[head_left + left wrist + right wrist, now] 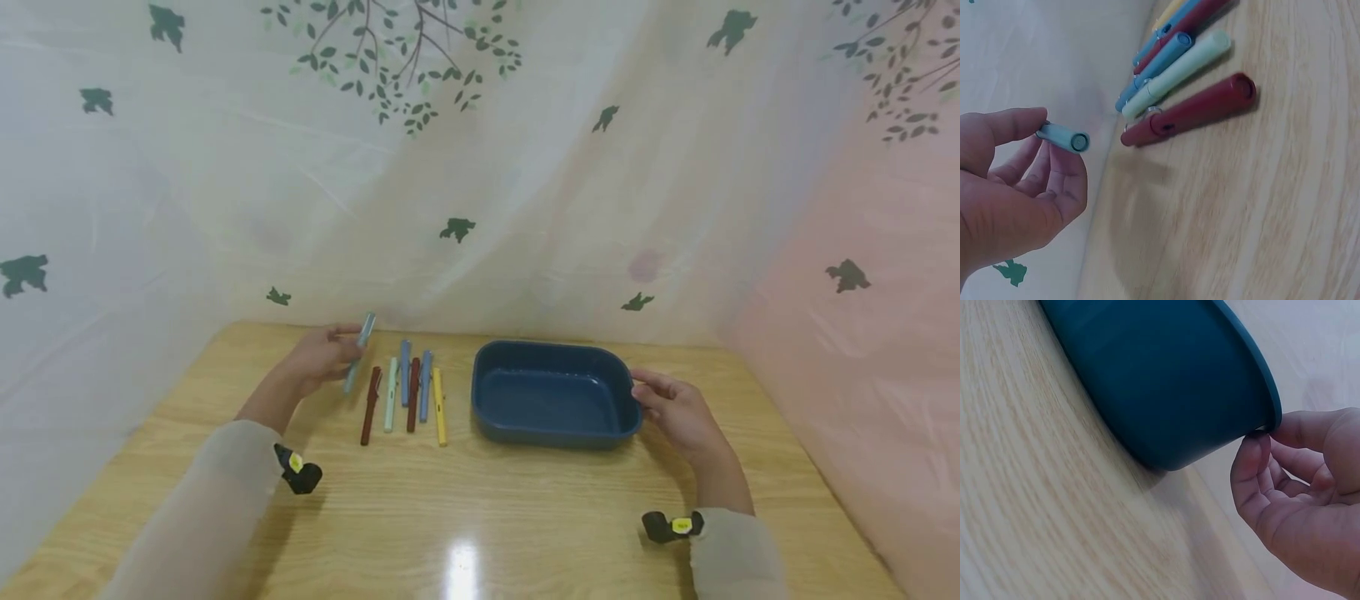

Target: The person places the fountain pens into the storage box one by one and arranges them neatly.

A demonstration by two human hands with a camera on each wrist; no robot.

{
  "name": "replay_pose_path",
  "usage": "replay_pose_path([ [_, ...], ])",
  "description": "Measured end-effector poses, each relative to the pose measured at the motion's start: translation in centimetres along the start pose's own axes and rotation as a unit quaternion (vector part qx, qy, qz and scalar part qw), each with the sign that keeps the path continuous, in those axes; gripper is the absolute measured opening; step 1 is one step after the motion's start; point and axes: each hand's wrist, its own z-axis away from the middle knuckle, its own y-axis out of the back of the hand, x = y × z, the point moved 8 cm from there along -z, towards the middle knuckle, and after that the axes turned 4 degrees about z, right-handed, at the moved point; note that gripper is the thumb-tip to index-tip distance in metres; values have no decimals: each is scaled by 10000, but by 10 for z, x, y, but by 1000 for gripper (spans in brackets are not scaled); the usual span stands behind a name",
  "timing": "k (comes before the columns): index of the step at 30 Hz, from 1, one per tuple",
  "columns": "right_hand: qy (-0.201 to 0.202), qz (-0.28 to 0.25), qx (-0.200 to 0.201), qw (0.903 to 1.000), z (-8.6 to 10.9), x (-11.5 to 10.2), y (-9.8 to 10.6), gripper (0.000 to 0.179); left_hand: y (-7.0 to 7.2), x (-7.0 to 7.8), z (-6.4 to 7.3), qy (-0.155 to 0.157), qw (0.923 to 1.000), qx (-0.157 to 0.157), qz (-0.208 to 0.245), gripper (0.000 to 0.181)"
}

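Note:
My left hand (324, 357) pinches a pale blue-green pen (361, 350) between thumb and fingers, raised above the wooden table. In the left wrist view the pen's round end (1079, 142) faces the camera. Right of that hand lies a loose row of pens: a dark red pen (371, 407) nearest, then a mint pen (391, 395), blue and dark red ones, and a yellow pen (439, 408) at the end. A dark blue rectangular dish (555, 436) stands right of the row with nothing inside. Its right rim is pinched by my right hand (678, 412), thumb and fingertips at the edge.
The light wood table (420, 517) ends at the back against a hanging cloth (540, 208) printed with leaves and birds. Cloth also hangs along both sides. Each wrist carries a small black camera, the left one (300, 475) beside the sleeve.

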Motion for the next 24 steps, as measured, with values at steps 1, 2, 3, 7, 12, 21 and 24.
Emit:
replay_pose_path([
  [1, -16, 12, 4, 10000, 0, 0, 0, 52, -1, 1, -1, 1, 9999, 19, 124, 62],
  [2, -14, 23, 3, 10000, 0, 1, 0, 51, -2, 1, -2, 6, 9997, 34, 241, 62],
  [3, -10, 22, 6, 10000, 0, 1, 0, 51, -4, 2, -2, 8, 9994, 32, 350, 63],
  [7, 36, 16, 27, 10000, 0, 2, 1, 50, -13, 5, -6, 6, 9979, 49, 650, 62],
  [12, 26, 94, 53, 9999, -1, 3, 1, 49, -29, 8, -8, -73, 9963, -52, 849, 63],
  [21, 13, 93, 66, 9999, -1, 3, 1, 49, -65, 19, -13, -198, 9942, -156, 1041, 60],
  [24, 14, 104, 53, 9999, 0, 3, 1, 49, -77, 22, -14, -173, 9943, -178, 1040, 58],
])
